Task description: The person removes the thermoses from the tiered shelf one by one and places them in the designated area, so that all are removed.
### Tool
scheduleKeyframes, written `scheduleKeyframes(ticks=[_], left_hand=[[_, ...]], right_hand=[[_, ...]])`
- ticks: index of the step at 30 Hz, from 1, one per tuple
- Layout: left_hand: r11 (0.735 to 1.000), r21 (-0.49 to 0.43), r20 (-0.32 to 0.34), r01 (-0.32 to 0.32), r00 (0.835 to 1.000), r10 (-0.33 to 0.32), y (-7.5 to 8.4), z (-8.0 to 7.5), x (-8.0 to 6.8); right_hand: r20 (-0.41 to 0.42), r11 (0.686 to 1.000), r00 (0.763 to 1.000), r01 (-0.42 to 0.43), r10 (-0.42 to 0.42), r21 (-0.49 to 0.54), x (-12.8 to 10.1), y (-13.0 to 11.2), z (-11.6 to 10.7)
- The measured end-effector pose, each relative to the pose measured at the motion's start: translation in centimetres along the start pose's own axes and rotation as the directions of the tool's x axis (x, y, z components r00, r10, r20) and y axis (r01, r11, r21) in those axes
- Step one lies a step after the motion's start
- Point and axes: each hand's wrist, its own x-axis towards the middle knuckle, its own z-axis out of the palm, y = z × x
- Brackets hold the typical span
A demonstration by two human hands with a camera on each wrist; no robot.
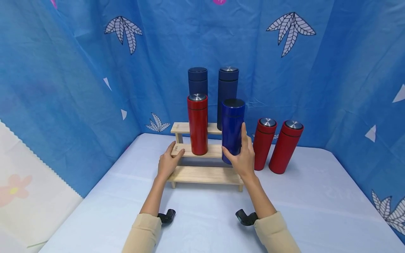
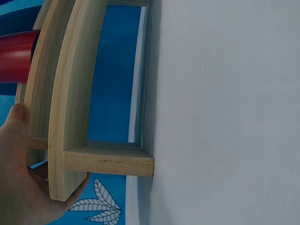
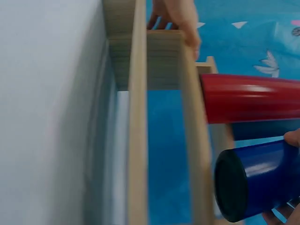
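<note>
My right hand (image 1: pixel 243 158) grips a glossy blue vacuum flask (image 1: pixel 232 130), thumb on one side and fingers on the other. In the right wrist view the flask's dark base (image 3: pixel 230 185) shows, close to the middle step of a three-step wooden stand (image 1: pixel 205 174). With the left hand (image 1: pixel 167 163) I hold the left end of that step, the thumb over its top and fingers behind. A glossy red flask (image 1: pixel 197 126) stands upright on the middle step, left of the blue one. Two navy flasks, one at left (image 1: pixel 197 80) and one at right (image 1: pixel 227 91), stand on the top step.
Right of the stand, two matte red flasks, a nearer-in one (image 1: pixel 264 147) and an outer one (image 1: pixel 285 151), stand on the white-covered table (image 1: pixel 316 203). A blue patterned curtain (image 1: pixel 177 42) hangs behind and along the sides. Black wrist devices (image 1: pixel 246 218) sit by both sleeves.
</note>
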Motion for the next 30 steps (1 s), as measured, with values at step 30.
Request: scheduleKeyframes(ticks=[30], left_hand=[[1.000, 0.005, -0.002, -0.019, 1.000, 0.019, -0.2, 0.1, 0.0]], right_hand=[[-0.519, 0.968, 0.839, -0.238, 0.164, -0.078, 1.9, 6.1, -18.5]])
